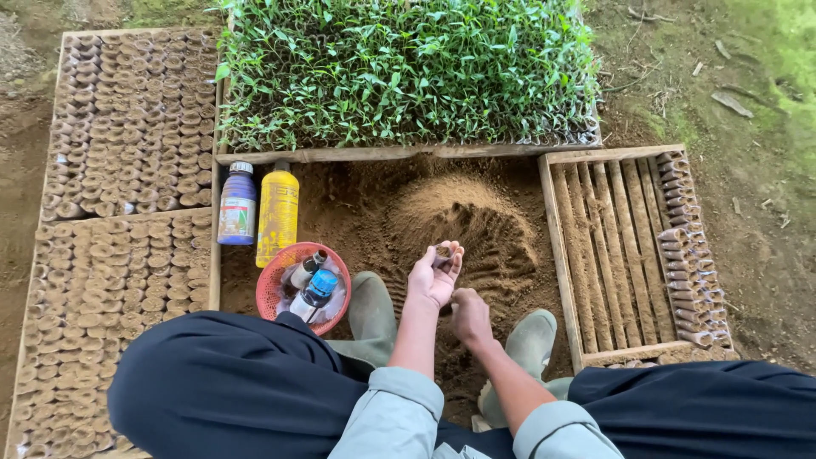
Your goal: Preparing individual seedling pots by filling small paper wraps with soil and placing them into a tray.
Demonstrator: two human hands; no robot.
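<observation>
Looking down from the head camera at a seated person's lap, dark trousers and pale sleeves filling the bottom edge. Left hand (433, 274) raised palm up, fingers curled loosely around a small soil-filled seedling pot (443, 252) resting at the fingertips, just above the palm. Right hand (470, 317) just below and to the right of it, closed in a loose fist, knuckles up; whether anything sits inside, impossible to tell. Beyond both hands, a mound of loose brown soil (463, 223), raked with finger grooves. Green rubber boots (371, 308) planted either side of the forearms. Left of the hands, a red mesh basket (276, 276) holding small bottles, with a purple bottle (237, 204) and a yellow bottle (277, 212) standing just behind it. Far left, wooden trays packed with filled soil pots (127, 127). Right, a slatted wooden tray (608, 246), mostly bare, with a column of pots along its right side. At top, a dense bed of green seedlings (404, 72).
</observation>
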